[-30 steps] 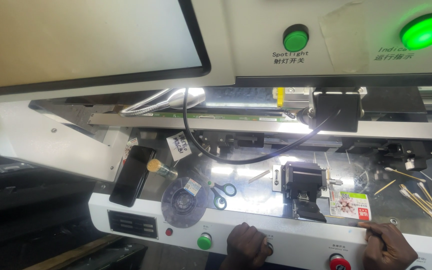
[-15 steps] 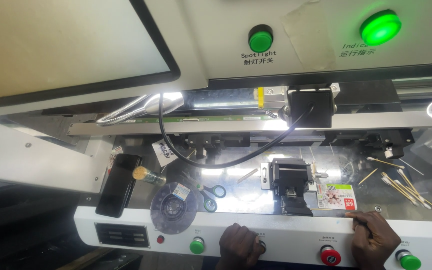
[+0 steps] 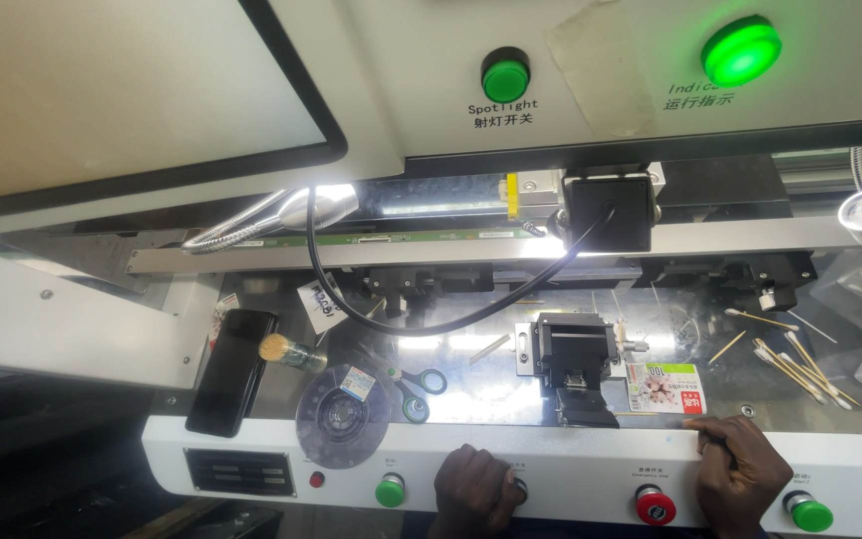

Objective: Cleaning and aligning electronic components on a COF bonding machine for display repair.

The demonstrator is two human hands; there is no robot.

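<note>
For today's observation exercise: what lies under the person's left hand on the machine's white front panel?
The left hand rests on the white front panel, fingers over a dark knob that shows only at its right edge. The rest of the knob is covered by the hand.

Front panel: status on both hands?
Left hand on a small knob on white front panel. Right hand gripping the panel's top edge, beside red button. Neither hand holds anything loose.

An electronics workshop: a white metal machine console (image 3: 571, 469) with round green pushbuttons (image 3: 389, 490), cotton swabs (image 3: 800, 364) above it.
</note>
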